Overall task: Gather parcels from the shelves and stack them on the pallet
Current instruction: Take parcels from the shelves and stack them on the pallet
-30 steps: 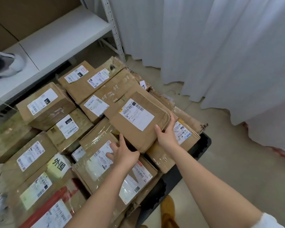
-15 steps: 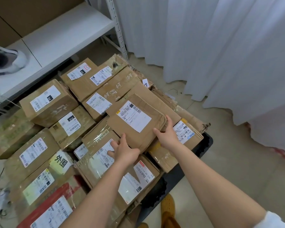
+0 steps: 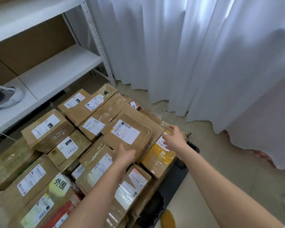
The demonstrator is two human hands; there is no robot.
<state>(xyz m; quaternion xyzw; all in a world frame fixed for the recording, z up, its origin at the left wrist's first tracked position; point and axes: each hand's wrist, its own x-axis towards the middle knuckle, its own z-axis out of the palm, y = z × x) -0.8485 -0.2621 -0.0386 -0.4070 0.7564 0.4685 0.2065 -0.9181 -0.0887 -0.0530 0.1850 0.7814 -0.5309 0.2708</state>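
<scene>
A flat brown parcel (image 3: 130,139) with a white label lies on top of several stacked cardboard parcels on the black pallet (image 3: 176,178). My left hand (image 3: 124,154) holds its near edge, fingers under the rim. My right hand (image 3: 174,139) hovers just right of the parcel, fingers spread and loose, apart from it, above a yellowish taped box (image 3: 156,160).
White metal shelves (image 3: 56,73) stand at the back left, with a white shoe (image 3: 3,97) on the lower board. A white curtain (image 3: 204,63) hangs behind and to the right. Bare floor (image 3: 229,162) lies right of the pallet. My orange shoe (image 3: 167,218) shows below.
My right hand has let go of the flat parcel's right edge and moved off to the right. The parcel has settled onto the stack. My view has tilted upward.
</scene>
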